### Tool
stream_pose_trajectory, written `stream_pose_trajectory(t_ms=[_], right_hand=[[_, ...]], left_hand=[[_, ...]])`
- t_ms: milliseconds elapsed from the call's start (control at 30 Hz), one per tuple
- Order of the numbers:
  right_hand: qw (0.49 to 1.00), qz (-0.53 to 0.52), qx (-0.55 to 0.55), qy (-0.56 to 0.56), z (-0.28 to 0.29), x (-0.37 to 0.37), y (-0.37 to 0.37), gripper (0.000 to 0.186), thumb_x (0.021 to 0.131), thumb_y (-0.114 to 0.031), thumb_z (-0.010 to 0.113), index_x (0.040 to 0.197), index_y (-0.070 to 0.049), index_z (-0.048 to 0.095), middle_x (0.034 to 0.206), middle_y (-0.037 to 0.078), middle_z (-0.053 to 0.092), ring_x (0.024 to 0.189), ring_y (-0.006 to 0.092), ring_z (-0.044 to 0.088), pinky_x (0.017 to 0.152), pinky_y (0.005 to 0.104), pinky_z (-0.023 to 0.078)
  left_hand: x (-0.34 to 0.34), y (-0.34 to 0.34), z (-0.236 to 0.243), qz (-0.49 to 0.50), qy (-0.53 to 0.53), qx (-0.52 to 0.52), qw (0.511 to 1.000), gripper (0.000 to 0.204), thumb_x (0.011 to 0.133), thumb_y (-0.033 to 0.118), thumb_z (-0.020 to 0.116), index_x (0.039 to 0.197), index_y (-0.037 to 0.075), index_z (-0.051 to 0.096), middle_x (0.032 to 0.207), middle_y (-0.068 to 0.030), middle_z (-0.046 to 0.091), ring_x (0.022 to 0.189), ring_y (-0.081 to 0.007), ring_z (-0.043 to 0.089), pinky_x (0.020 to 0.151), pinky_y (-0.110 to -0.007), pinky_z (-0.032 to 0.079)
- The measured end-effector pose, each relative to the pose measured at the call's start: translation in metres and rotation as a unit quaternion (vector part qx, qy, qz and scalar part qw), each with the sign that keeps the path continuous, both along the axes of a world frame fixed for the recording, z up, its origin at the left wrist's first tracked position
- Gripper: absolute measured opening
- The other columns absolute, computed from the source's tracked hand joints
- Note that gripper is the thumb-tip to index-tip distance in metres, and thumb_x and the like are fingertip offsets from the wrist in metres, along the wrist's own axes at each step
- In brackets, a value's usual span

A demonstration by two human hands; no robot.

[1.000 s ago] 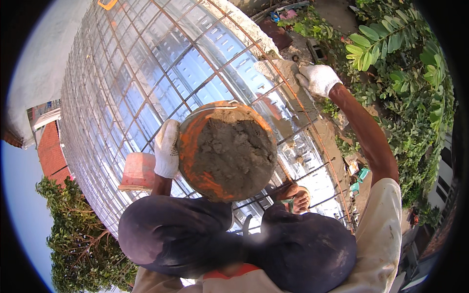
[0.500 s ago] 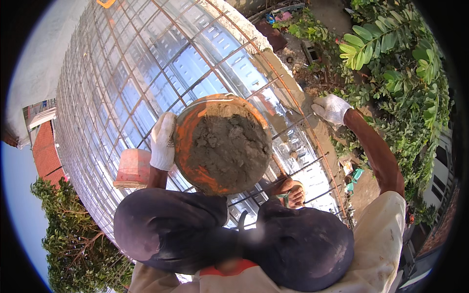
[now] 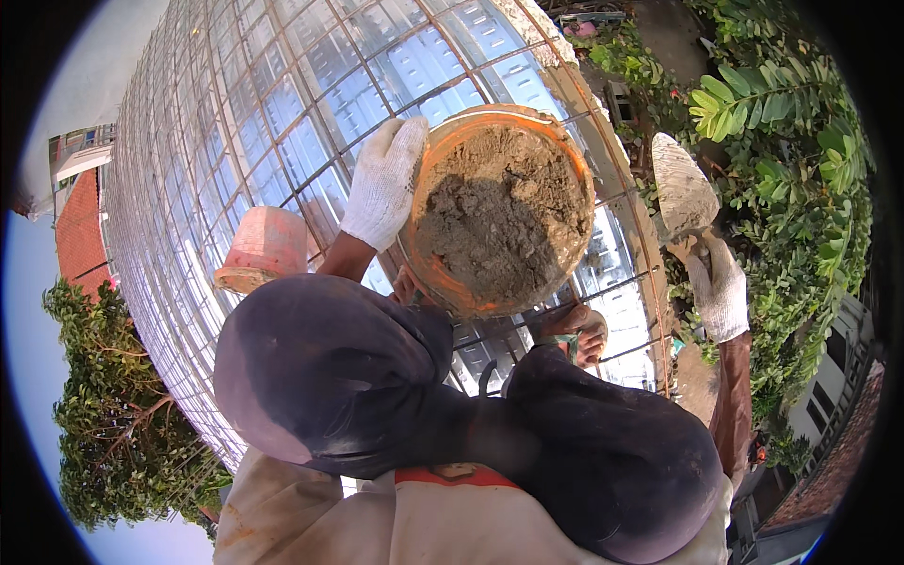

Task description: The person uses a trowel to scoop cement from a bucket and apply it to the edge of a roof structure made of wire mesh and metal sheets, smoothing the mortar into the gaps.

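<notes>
An orange bucket [image 3: 422, 268] full of wet grey mortar [image 3: 508, 212] stands in front of my knees and tilts slightly. Against its left rim is my left hand [image 3: 381, 188] in a white knit glove, its fingers gripping the side. Out to the right, beyond the slab edge, my gloved right hand [image 3: 720, 287] is closed round the handle of a trowel [image 3: 683, 184]. Mortar smears the trowel's pointed blade, which points away from me. The trowel's handle is mostly hidden by my fingers.
A rebar mesh [image 3: 311, 132] lies over shiny corrugated metal decking [image 3: 414, 66]. A smaller, faded red bucket [image 3: 264, 245] sits to the left. Mortar coats the right edge [image 3: 603, 141], past which the ground drops away to leafy branches [image 3: 782, 188]. My feet [image 3: 586, 334] rest on the mesh.
The orange bucket has shifted right and away from me with my left hand on it. My right hand has swung outward and lower, and the trowel now shows in it.
</notes>
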State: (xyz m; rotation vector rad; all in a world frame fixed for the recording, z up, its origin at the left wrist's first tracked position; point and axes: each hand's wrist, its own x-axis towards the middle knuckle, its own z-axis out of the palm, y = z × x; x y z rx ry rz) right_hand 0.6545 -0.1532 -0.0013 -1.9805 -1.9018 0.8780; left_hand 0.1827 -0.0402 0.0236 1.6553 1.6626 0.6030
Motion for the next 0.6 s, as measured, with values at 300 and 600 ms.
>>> stream_pose_trajectory(t_ms=[300,600], right_hand=[[0.912,0.241,0.01,-0.333,0.136,-0.107,0.035,0.014,0.092,-0.016,0.069,0.096,-0.005,0.061,0.085,0.018,0.064,0.08,0.0422,0.067,0.071,0.0523,0.054],[0.91,0.351,-0.04,-0.219,0.106,-0.104,0.04,0.015,0.089,-0.016,0.068,0.093,-0.004,0.062,0.08,0.019,0.064,0.079,0.0445,0.067,0.07,0.0558,0.054]], left_hand=[[0.044,-0.009,0.032,0.023,-0.072,-0.01,0.997,0.041,0.106,0.038,0.059,0.103,-0.002,0.062,0.089,-0.0255,0.063,0.086,-0.044,0.064,0.081,-0.049,0.051],[0.037,-0.016,0.016,-0.006,-0.043,0.073,0.996,0.044,0.106,0.042,0.054,0.104,-0.001,0.063,0.087,-0.0238,0.067,0.084,-0.0386,0.07,0.079,-0.047,0.052]])
